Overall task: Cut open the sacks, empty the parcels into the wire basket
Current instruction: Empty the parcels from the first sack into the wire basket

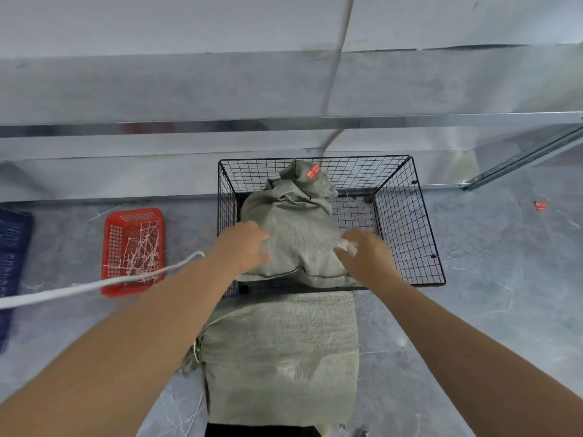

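- Head view. Green woven sack lies inside the black wire basket. Its bunched neck points to the far wall and its hem rests on the near rim.
- A red label sits on the neck.
- My left hand is at the sack's left flank, fingers loosely spread, gripping nothing. Motion blur hides whether it is touching.
- My right hand is at the right flank, fingers extended and released. Whether it is touching I cannot tell.
- A second sack lies on the floor against the basket's near side, string-tied at its left.
- Red tray of white strips is left of the basket.
- A white cord crosses above my left forearm.
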A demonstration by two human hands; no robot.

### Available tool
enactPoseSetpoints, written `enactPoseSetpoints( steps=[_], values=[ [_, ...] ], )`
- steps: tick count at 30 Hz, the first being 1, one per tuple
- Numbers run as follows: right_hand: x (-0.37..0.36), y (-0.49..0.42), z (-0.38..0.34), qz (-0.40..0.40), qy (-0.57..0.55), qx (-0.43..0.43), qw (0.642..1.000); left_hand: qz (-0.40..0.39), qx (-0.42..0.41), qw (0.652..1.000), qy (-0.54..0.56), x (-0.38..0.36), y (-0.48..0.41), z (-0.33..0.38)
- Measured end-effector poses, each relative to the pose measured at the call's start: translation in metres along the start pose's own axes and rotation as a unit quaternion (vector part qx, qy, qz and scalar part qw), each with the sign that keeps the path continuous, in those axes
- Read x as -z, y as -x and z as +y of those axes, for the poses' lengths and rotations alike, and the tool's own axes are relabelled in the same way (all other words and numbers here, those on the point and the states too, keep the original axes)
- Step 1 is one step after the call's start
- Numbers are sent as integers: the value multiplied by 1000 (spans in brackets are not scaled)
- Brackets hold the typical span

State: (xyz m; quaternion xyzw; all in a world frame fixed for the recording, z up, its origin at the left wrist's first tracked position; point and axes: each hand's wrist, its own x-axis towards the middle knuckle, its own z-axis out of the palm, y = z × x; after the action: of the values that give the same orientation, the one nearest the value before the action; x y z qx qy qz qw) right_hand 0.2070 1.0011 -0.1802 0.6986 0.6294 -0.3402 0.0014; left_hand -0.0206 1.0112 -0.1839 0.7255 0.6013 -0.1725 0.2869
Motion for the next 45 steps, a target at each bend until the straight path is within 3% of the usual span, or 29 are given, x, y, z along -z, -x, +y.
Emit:
enactPoseSetpoints(
  steps=[3,7,12,18,20,26,32,39,45],
  values=[
    [-39,-10,25,-85,67,-34,993,-42,-53,996,-55,-42,-14,1],
    [-88,-25,44,-135,105,-34,985,-82,-78,990,-83,-94,-35,-7],
    [-133,-52,59,-135,111,-26,984,-57,-96,986,-123,-141,-68,-23],
    [-165,-91,80,-149,71,-51,985,-80,-48,988,-123,-180,-105,-39],
    [-173,-100,83,-160,117,-49,979,-78,-41,987,-135,-189,-113,-42],
    [-176,-122,94,-62,221,4,973,6,-33,983,-180,-211,-143,-45],
    [-170,-132,101,0,258,76,963,69,-23,984,-160,-195,-159,-52],
    [-144,-102,93,-23,217,9,976,154,-80,985,18,-149,-114,-54],
    [-109,-57,65,-46,201,6,979,141,-135,980,43,-72,-69,-47]
  ],
)
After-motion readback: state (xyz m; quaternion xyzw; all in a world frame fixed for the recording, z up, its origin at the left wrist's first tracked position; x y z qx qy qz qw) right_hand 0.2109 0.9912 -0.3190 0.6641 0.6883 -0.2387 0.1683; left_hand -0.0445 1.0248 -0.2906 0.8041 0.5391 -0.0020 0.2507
